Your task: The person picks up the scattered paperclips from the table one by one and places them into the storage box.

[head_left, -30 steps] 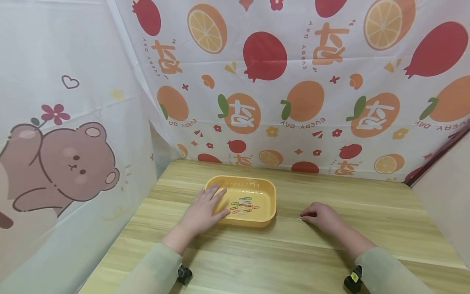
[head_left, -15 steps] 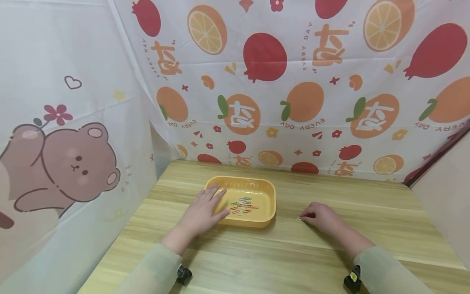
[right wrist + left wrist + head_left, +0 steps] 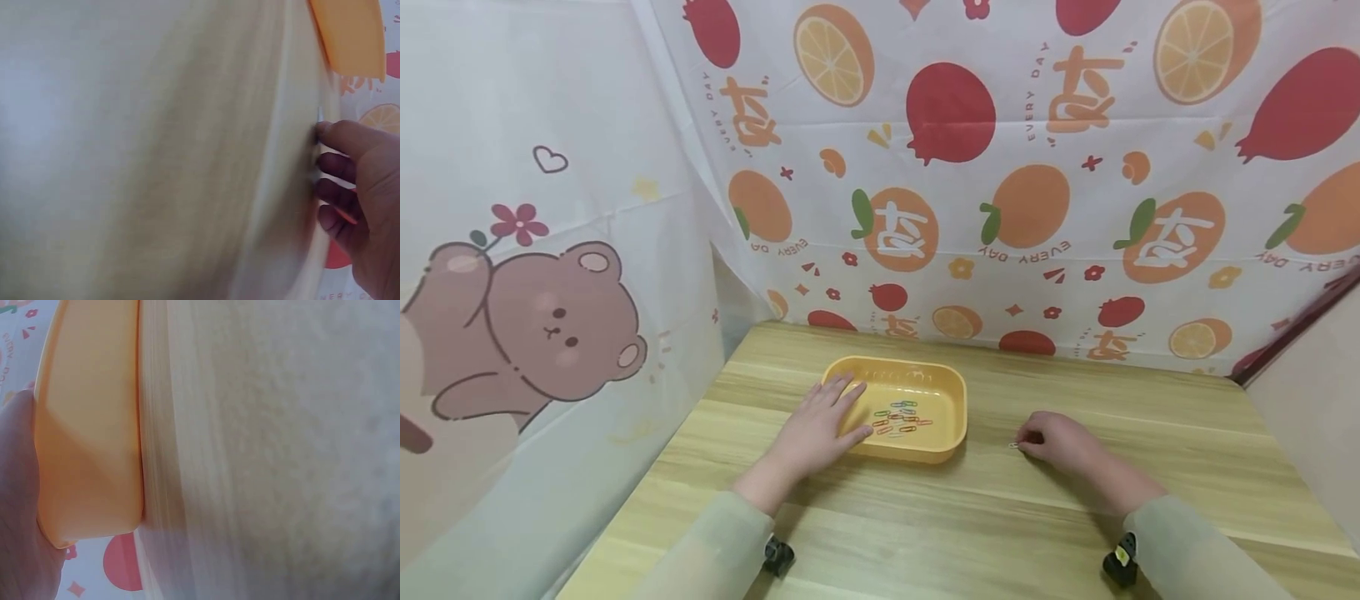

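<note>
A yellow rectangular tray (image 3: 917,455) sits on the wooden table with several coloured paper clips (image 3: 904,419) on its floor. Over its left side lies my left hand (image 3: 816,425), fingers spread and the thumb along the front rim. The left wrist view has the tray's side wall (image 3: 90,425) beside part of that hand (image 3: 19,487). To the right of the tray, my right hand (image 3: 1056,437) pinches a small pale paper clip (image 3: 1013,445) close to the tabletop. In the right wrist view, the clip's tip (image 3: 320,114) pokes out past the thumb and fingertip.
The wooden table (image 3: 925,525) reaches back to a fruit-print cloth (image 3: 955,208). A bear-print cloth (image 3: 557,333) hangs along the left side, and a pale panel (image 3: 1315,400) borders the right. Small black devices (image 3: 777,556) are worn at both wrists.
The head view has shifted slightly. Both hands stay nearly where they were, the left on the tray and the right at the paper clip.
</note>
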Motion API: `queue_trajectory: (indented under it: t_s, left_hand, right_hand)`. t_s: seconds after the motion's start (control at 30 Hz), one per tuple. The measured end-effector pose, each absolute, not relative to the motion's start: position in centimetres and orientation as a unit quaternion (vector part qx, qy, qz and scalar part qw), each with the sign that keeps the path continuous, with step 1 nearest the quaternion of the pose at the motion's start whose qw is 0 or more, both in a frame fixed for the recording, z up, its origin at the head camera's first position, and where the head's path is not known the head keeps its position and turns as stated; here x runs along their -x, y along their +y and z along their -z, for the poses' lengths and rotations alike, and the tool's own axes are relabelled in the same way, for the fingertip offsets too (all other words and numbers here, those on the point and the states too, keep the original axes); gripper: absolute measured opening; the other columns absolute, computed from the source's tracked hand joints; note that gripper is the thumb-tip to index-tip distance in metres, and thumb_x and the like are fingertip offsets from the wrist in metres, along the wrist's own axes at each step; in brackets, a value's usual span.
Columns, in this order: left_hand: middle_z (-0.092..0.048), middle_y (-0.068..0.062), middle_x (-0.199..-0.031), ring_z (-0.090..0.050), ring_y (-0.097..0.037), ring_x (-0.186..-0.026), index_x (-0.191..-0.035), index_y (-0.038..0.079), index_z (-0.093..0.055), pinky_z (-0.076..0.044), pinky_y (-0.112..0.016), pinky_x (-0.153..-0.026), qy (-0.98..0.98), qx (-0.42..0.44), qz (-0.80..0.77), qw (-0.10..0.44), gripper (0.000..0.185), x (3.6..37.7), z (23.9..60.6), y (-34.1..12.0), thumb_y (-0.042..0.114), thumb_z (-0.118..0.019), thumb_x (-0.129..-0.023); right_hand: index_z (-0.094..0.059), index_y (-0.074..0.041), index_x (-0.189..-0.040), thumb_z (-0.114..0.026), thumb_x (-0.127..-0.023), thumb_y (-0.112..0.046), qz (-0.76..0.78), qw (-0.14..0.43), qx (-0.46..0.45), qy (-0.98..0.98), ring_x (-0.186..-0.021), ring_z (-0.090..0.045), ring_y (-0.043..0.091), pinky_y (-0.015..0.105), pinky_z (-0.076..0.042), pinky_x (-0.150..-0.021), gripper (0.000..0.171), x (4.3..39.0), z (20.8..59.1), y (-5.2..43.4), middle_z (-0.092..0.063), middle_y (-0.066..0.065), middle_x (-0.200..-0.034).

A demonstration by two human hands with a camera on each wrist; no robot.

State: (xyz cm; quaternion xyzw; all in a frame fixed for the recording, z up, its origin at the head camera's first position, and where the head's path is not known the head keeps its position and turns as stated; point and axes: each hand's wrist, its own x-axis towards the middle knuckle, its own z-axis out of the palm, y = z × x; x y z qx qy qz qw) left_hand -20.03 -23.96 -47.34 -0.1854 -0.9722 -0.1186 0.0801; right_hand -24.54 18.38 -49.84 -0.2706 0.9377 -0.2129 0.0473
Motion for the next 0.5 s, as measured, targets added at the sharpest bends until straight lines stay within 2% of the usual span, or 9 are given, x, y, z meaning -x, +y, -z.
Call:
queue_trajectory:
  t_s: [0.23, 0.5]
  left_hand:
    - [-0.029, -0.009, -0.161, -0.022, -0.030, -0.149, -0.155, 0.020, -0.037, -0.011, -0.050, -0.122, -0.970, 0.191, 0.124, 0.085, 0.073, 20.0, 47.2, -23.9, 0.057, -0.057, -0.095]
    - [-0.027, -0.007, -0.162, -0.022, -0.029, -0.149, -0.155, 0.020, -0.035, -0.013, -0.048, -0.122, -0.973, 0.191, 0.108, 0.078, 0.076, 20.0, 47.2, -24.1, 0.066, -0.046, -0.096]
  right_hand:
    - [-0.063, -0.017, -0.077, -0.071, -0.092, -0.014, 0.221, 0.115, 0.271, 0.930, -0.067, -0.046, 0.008, 0.026, -0.040, -0.062, 0.017, 25.1, 49.0, 17.9, -0.051, -0.009, -0.071]
    - [-0.058, -0.015, -0.075, -0.069, -0.087, -0.011, 0.230, 0.154, 0.271, 0.922, -0.062, -0.043, 0.007, 0.026, -0.038, -0.060, 0.017, 25.2, 48.5, 17.5, -0.049, -0.008, -0.067]
